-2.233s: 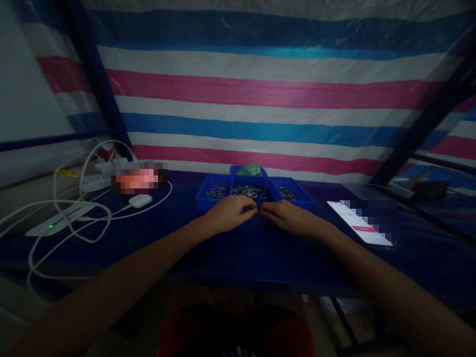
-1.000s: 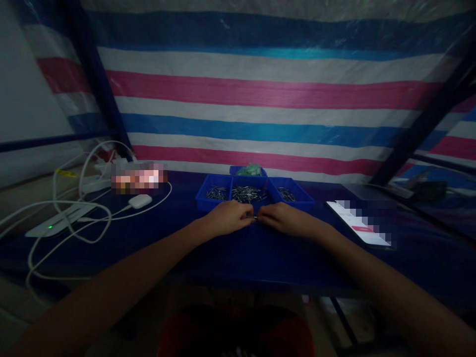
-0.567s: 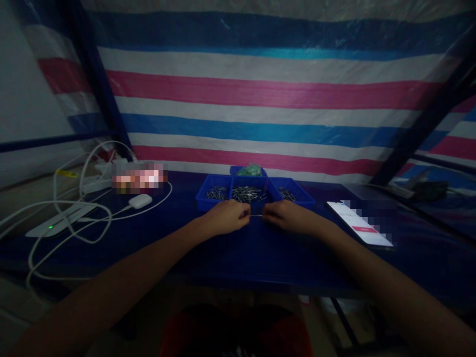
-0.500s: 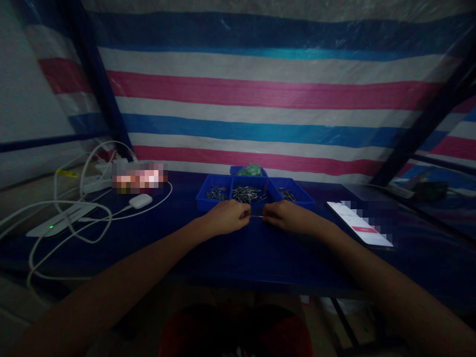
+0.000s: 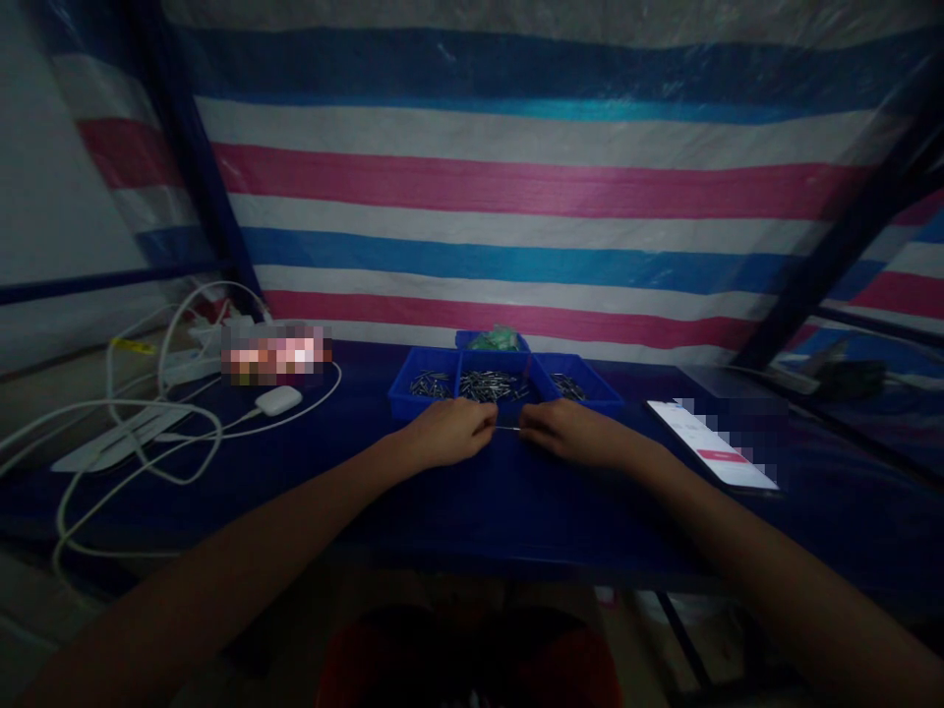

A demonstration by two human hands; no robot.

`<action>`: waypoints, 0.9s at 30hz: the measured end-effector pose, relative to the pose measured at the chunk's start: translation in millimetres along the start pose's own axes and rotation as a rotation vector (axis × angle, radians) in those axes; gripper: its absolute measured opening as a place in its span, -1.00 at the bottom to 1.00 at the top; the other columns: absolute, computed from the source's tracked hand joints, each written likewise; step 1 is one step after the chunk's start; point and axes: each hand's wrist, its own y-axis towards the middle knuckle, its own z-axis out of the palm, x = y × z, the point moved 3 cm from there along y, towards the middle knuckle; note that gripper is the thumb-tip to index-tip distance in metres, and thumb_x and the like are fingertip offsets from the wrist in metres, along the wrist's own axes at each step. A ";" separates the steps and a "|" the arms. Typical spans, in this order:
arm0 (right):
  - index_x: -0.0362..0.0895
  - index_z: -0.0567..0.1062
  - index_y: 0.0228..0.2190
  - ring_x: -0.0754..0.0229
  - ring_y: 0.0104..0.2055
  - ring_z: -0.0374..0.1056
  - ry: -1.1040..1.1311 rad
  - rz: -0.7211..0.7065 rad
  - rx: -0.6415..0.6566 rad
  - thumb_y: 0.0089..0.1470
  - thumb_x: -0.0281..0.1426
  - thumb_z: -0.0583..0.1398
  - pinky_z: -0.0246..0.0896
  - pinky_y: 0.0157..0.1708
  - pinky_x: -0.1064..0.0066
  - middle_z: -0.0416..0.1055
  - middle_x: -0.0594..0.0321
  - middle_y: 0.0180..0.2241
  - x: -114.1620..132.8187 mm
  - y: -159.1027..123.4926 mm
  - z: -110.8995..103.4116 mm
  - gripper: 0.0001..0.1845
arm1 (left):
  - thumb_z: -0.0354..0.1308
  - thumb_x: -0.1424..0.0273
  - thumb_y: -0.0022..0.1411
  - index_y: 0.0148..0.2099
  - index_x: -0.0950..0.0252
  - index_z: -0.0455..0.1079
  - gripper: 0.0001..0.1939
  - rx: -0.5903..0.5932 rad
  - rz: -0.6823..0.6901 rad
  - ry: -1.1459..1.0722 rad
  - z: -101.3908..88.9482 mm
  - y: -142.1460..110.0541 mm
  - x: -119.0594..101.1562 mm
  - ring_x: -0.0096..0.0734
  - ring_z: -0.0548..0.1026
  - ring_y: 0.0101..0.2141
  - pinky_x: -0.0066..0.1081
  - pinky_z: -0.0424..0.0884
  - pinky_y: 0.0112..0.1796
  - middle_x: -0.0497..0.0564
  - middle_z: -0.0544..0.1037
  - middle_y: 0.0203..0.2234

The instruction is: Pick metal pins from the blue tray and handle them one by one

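Observation:
A thin metal rod [image 5: 507, 428] spans the gap between my two hands, level with the desktop. My left hand [image 5: 458, 429] is closed, its fingertips pinching the rod's left end. From the other side, my right hand [image 5: 555, 430] pinches the right end. Just beyond my hands stand the blue bins: the middle bin [image 5: 461, 374] and the left bin [image 5: 398, 391] hold many small, slim metal pieces. Similar pieces lie in the right bin [image 5: 601, 385]. Behind them, a further blue bin [image 5: 464, 339] contains green plastic packaging [image 5: 498, 339]. The rod's exact kind is too small to make out.
On the blue table [image 5: 472, 511], a lit phone [image 5: 719, 447] lies to the right. White cables [image 5: 213, 433], a flat white device [image 5: 122, 438] and a small white case [image 5: 278, 399] occupy the left. A striped tarp [image 5: 516, 187] hangs behind, between dark posts.
Both hands keep almost the same place, still pinching the rod. The green light on the flat white device has gone dark.

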 end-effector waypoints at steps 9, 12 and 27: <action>-0.15 0.31 -0.44 0.29 -0.50 0.24 -0.020 -0.007 0.006 0.12 -0.34 -0.04 0.04 -0.48 0.46 0.35 0.21 -0.50 0.7 0.1 -0.8 -0.79 | -0.22 0.34 0.23 -0.29 0.31 0.27 -0.73 0.007 -0.025 0.082 -0.9 0.0 -2.5 -0.41 0.38 -0.49 -0.43 0.15 -0.50 0.03 0.44 -0.49; -0.16 0.31 -0.46 0.29 -0.51 0.23 -0.023 -0.022 -0.003 0.13 -0.36 -0.05 0.05 -0.47 0.45 0.34 0.22 -0.51 0.0 0.5 0.1 -0.78 | -0.24 0.33 0.24 -0.30 0.31 0.26 -0.72 0.006 -0.018 0.065 -2.7 -0.3 -3.8 -0.42 0.37 -0.49 -0.43 0.16 -0.49 0.02 0.43 -0.51; -0.16 0.38 -0.40 0.22 -0.40 0.28 -0.114 -0.003 -0.147 0.12 -0.35 -0.05 0.04 -0.40 0.40 0.40 0.17 -0.43 -2.6 1.0 -8.5 -0.75 | -0.27 0.31 0.28 -0.24 0.31 0.28 -0.68 -0.030 -0.006 0.032 -0.5 0.9 -0.9 -0.45 0.38 -0.48 -0.45 0.20 -0.46 0.01 0.43 -0.50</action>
